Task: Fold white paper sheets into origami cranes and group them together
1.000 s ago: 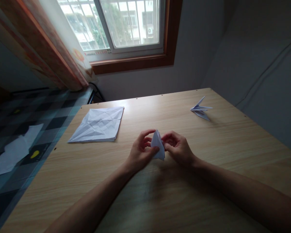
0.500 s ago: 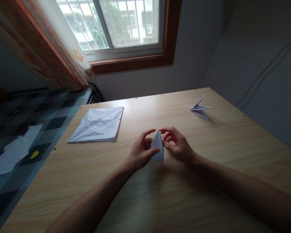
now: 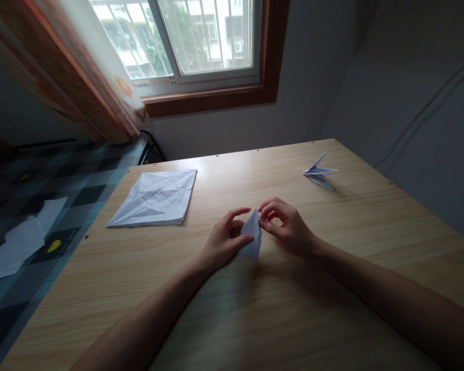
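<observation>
A small piece of folded white paper [image 3: 251,234], pointed at the top, is held just over the wooden table between both hands. My left hand [image 3: 228,238] pinches it from the left, thumb across its near face and the other fingers partly hidden behind it. At the paper's upper right edge, my right hand [image 3: 284,224] has its thumb and index finger closed on a small part of the paper. Beyond that hand, to the right, stands a folded paper crane [image 3: 319,171] with a thin raised point.
Creased square white sheets [image 3: 158,198] lie stacked on the table [image 3: 170,319] at the left. Torn white paper [image 3: 19,245] rests on a checkered cloth [image 3: 7,314] beside the table. A window [image 3: 209,36] and a curtain [image 3: 73,67] are behind.
My right hand's index finger has come down from the paper's tip to meet the thumb at the right edge. The paper has turned slightly; my left hand keeps its hold.
</observation>
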`<state>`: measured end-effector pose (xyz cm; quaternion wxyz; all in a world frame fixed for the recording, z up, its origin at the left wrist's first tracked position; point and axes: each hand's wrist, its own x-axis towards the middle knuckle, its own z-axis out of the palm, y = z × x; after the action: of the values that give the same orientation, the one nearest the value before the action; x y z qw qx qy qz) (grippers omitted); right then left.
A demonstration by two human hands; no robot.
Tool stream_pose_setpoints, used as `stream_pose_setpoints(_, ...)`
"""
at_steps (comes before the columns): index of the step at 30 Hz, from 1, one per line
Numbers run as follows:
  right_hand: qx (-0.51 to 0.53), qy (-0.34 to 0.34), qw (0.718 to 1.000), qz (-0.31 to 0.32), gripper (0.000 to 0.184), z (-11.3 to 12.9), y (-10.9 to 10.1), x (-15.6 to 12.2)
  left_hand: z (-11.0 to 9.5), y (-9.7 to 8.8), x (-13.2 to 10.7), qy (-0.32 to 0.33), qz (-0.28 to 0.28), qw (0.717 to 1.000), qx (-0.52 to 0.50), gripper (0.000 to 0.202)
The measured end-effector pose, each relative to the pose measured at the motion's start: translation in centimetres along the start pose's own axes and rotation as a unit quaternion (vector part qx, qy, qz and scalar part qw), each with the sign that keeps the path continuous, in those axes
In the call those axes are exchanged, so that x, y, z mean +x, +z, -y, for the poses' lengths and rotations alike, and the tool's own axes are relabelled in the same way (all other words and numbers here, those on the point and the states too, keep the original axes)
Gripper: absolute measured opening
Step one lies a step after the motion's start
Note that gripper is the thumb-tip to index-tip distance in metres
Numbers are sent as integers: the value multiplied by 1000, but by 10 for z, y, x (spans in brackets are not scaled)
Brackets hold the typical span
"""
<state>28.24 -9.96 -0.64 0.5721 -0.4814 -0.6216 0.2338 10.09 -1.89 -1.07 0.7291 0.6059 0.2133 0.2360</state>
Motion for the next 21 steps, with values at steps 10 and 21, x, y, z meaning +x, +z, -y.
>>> stream_pose_setpoints(10, -19, 28, 999, -33, 8, 2, 4, -5, 4, -2, 5, -6, -57, 996, -71, 54)
stream_pose_setpoints(21, 85, 111, 990, -17, 9, 2, 17, -11, -1, 3, 3, -7, -40, 999, -15, 29)
